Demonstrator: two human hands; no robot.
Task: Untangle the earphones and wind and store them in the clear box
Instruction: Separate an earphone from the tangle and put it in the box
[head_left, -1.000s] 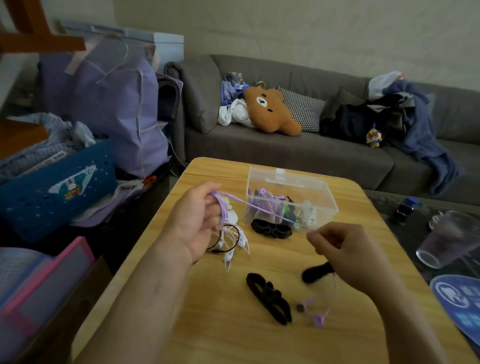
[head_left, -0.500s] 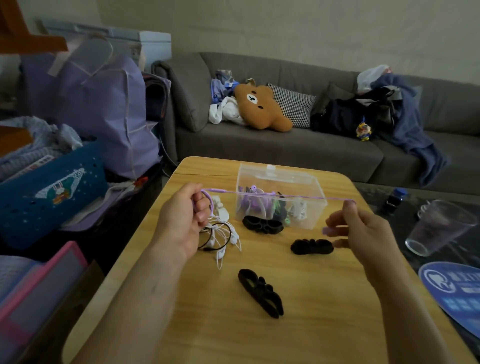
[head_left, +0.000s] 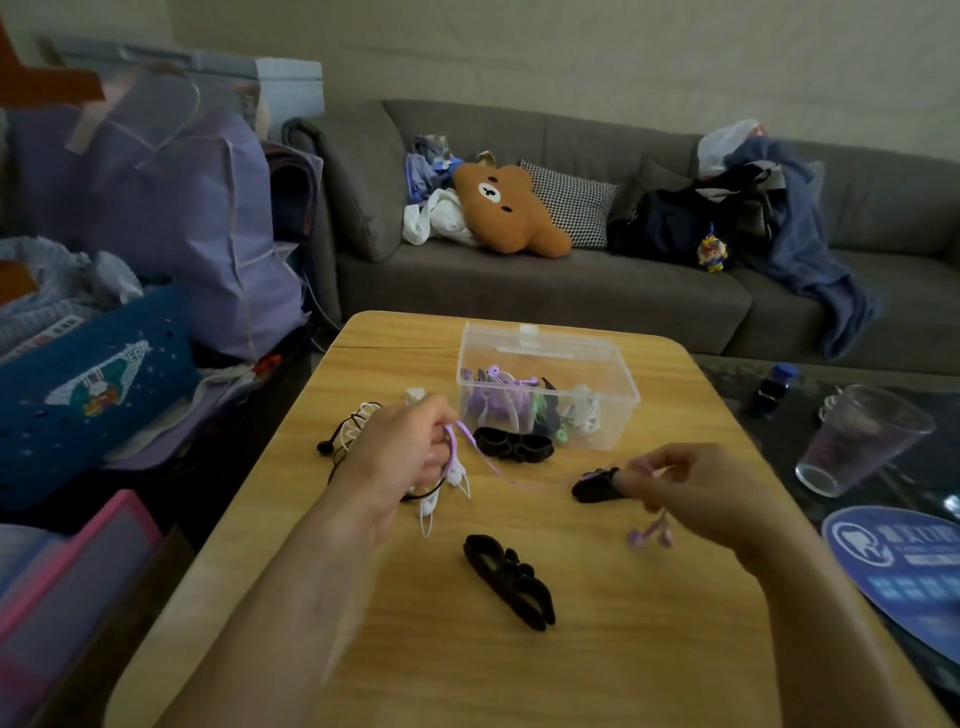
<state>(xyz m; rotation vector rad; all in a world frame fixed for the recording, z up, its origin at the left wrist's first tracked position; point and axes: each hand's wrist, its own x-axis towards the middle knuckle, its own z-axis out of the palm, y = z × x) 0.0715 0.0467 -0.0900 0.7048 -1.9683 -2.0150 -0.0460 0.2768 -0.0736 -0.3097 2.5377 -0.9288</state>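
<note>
letters "EP" on rocket print of blue bag (head_left: 98, 379), white print on round blue sign (head_left: 904, 566) too blurred to read

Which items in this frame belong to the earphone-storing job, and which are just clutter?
Job: purple earphone cable held between left hand and right hand; clear plastic box; white and black earphone tangle.

Clutter: brown bear plush; drinking glass; grey sofa.
</note>
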